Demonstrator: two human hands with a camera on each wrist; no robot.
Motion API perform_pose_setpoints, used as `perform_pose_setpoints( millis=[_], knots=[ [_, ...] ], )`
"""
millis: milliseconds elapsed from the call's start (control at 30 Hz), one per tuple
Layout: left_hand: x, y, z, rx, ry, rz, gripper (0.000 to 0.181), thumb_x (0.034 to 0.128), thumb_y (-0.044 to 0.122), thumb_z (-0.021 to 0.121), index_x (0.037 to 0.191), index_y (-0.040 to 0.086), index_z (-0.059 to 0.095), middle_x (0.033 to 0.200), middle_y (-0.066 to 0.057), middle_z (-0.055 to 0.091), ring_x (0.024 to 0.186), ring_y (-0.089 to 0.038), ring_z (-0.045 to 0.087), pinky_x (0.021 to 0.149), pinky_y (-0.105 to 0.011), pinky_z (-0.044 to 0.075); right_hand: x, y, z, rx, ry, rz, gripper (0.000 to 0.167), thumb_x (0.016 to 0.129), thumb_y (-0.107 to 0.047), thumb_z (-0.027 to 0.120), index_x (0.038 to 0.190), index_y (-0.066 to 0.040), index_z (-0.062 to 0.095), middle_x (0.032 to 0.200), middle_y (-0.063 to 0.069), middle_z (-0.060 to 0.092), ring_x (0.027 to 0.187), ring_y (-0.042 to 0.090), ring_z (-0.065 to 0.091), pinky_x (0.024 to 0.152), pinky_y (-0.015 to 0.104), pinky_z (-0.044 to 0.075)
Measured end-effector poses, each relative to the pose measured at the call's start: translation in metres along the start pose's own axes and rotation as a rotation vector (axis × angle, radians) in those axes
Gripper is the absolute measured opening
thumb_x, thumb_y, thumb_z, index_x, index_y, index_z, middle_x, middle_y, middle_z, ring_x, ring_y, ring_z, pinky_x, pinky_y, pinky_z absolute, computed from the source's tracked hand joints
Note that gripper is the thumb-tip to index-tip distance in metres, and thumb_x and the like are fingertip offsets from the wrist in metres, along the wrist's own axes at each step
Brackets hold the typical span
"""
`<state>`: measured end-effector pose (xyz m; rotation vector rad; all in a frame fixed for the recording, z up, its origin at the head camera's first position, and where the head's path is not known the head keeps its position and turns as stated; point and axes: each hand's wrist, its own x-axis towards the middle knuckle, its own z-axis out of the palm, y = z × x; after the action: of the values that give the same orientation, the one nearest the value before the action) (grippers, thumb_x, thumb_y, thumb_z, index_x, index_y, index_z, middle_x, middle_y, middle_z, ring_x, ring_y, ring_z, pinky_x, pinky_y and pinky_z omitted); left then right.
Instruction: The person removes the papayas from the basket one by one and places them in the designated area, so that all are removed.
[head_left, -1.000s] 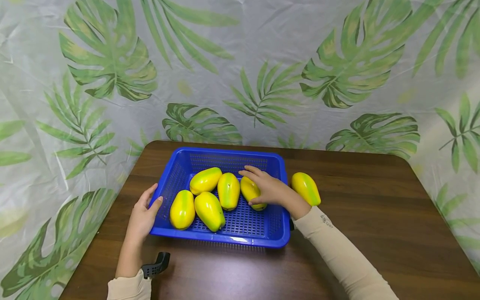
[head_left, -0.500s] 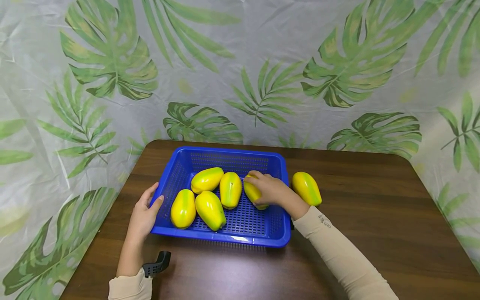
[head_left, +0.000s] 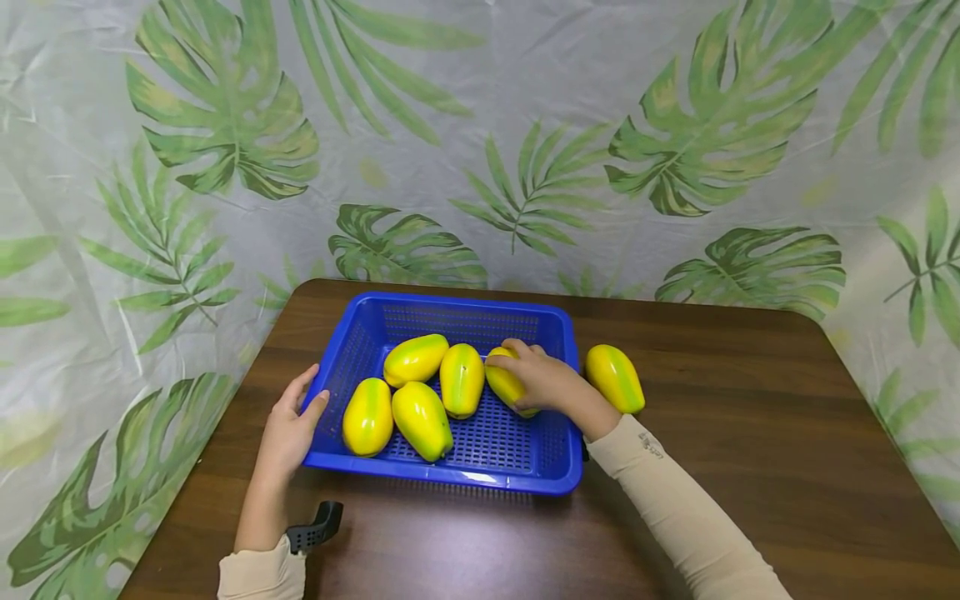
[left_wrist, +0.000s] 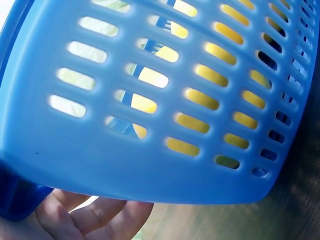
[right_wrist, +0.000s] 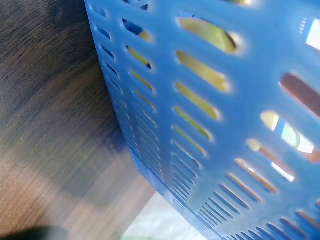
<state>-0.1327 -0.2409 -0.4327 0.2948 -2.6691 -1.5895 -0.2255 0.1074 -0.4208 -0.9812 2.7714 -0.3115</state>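
A blue plastic basket (head_left: 480,477) stands on the table with several glossy yellow papayas with green streaks inside, one of them a front papaya (head_left: 422,421). My left hand (head_left: 287,433) grips the basket's left rim, thumb over the edge; in the left wrist view its curled fingers (left_wrist: 117,217) show below the blue wall (left_wrist: 90,160). Over the right-hand papaya (head_left: 501,383) in the basket my right hand (head_left: 546,382) lies curled, holding it. Part of that fruit is hidden by the hand. The right wrist view is mostly slotted basket wall (right_wrist: 240,95), with yellow showing through.
One more papaya (head_left: 615,379) lies on the brown wooden table (head_left: 750,417), just right of the basket. A black strap piece (head_left: 318,527) sticks out at my left wrist. Behind the table hangs a leaf-patterned sheet (head_left: 540,83).
My right hand, with fingers spread over the right-hand papaya a second ago, has closed around it. The left hand keeps its place on the rim, and the basket has not visibly moved.
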Motion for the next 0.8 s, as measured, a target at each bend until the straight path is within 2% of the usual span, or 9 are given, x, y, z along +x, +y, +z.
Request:
perform_pose_setpoints(
  millis=[300, 600, 800],
  knots=[
    [0.0006, 0.0014, 0.0006, -0.001, -0.001, -0.012, 0.054, 0.0941, 0.037, 0.043, 0.142, 0.019, 0.028, 0.127, -0.024, 0.045, 0.107, -0.035, 0.049, 0.086, -0.049, 0.039, -0.0018, 0.0063, 0.0003, 0.141, 0.101, -0.070, 0.071, 0.068, -0.009, 0.078, 0.130, -0.018, 0.045, 0.136, 0.016, 0.028, 0.107, 0.040, 0.040, 0.080, 0.045, 0.042],
    [0.0002, 0.0001, -0.0007, 0.006, -0.001, 0.009, 0.054, 0.0943, 0.036, 0.043, 0.142, 0.017, 0.027, 0.136, -0.019, 0.037, 0.115, -0.034, 0.043, 0.093, -0.050, 0.031, -0.0027, 0.0073, -0.0038, 0.269, 0.211, -0.115, 0.071, 0.067, -0.012, 0.079, 0.130, -0.014, 0.045, 0.137, 0.017, 0.028, 0.117, 0.037, 0.035, 0.093, 0.051, 0.030],
    [0.0004, 0.0005, -0.0009, -0.002, -0.003, 0.003, 0.054, 0.0942, 0.036, 0.043, 0.142, 0.018, 0.027, 0.133, -0.021, 0.040, 0.113, -0.034, 0.045, 0.092, -0.050, 0.033, -0.0045, 0.0097, -0.0046, 0.371, 0.262, -0.116, 0.071, 0.067, -0.011, 0.079, 0.129, -0.017, 0.045, 0.139, 0.014, 0.026, 0.122, 0.034, 0.030, 0.090, 0.046, 0.036]
  ],
)
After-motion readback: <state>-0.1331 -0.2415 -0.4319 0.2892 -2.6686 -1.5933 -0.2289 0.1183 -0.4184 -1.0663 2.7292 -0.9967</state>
